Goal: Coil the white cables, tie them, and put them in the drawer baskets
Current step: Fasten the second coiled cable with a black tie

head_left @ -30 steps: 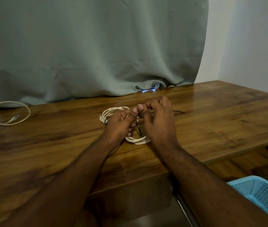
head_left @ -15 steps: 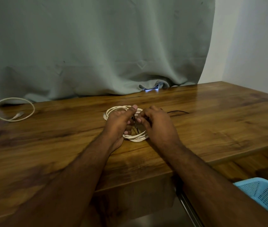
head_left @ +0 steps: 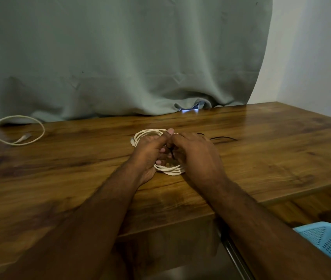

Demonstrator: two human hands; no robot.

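- On the wooden table (head_left: pixel 261 150), near the middle, lies a coiled white cable (head_left: pixel 168 170), its loops stacked into a rough ring.
- Both hands sit on this coil, meeting over its centre.
- Left hand (head_left: pixel 150 150): fingers curled down through the ring, thumb raised and pressed toward the other hand; it holds the near-left part of the coil.
- Right hand (head_left: pixel 195 152): fingers bent inward, tips close against the left thumb; they seem to pinch a thin black tie (head_left: pixel 172 153) that shows as a short dark strand between the two hands.
- A dark thin strand (head_left: pixel 223 138) lies on the table just beyond the right hand; whether it is the same tie cannot be told.
- The far arc of the coil shows past the left knuckles, the near arc below both palms, resting on the wood.
- At the far left a second white cable (head_left: pixel 17 130) lies loose in one open loop, its plug inside the loop and a tail running off the left edge, well apart from the hands.
- A grey-green curtain (head_left: pixel 120 57) hangs behind the table, its hem bunched on the back edge.
- At the lower right, below the table edge, a light-blue mesh basket (head_left: pixel 328 241) is partly in view.
- Both forearms reach in from the bottom.
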